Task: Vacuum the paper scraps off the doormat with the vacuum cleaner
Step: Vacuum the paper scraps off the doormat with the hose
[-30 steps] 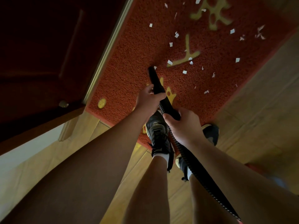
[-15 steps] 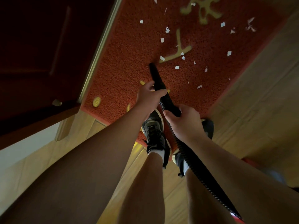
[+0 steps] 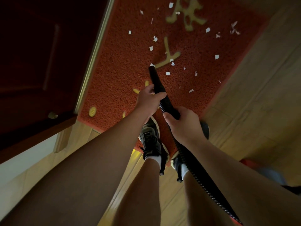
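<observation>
two-handed hold on the vacuum hose (image 3: 200, 180), tip at a scrap

my right hand (image 3: 184, 126) is wrapped round the ribbed hose, left hand (image 3: 148, 101) just ahead grips the black nozzle (image 3: 155, 79). past the grip its tip meets a paper scrap (image 3: 152, 64) on the red doormat (image 3: 117, 75), more scraps (image 3: 167, 73) lie beyond.

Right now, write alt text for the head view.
Left hand and right hand grip a black vacuum nozzle and ribbed black hose, its tip at a white paper scrap on a red bristly doormat; more white scraps lie scattered ahead.
</observation>
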{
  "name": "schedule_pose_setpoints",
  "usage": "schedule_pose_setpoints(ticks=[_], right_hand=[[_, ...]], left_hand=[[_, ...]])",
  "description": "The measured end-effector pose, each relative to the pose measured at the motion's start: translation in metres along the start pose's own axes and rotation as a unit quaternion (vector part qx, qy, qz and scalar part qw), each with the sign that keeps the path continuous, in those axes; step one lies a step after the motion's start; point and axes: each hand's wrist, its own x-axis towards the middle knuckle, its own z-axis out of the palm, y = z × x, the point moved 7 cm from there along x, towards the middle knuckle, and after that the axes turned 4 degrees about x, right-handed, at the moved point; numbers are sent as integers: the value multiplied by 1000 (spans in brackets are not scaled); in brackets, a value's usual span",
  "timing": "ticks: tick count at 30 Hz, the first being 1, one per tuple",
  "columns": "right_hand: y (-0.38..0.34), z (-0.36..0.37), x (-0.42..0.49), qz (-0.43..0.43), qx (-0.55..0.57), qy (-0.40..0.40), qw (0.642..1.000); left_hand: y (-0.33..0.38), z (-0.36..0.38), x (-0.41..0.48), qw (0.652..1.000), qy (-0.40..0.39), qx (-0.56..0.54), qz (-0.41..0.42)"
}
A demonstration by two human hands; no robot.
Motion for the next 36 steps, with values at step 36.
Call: schedule_pose_setpoints(ticks=[36], right_hand=[[-11, -11, 2, 20, 53, 21, 998]], left_hand=[[8, 2, 10, 1000, 2, 4, 14]])
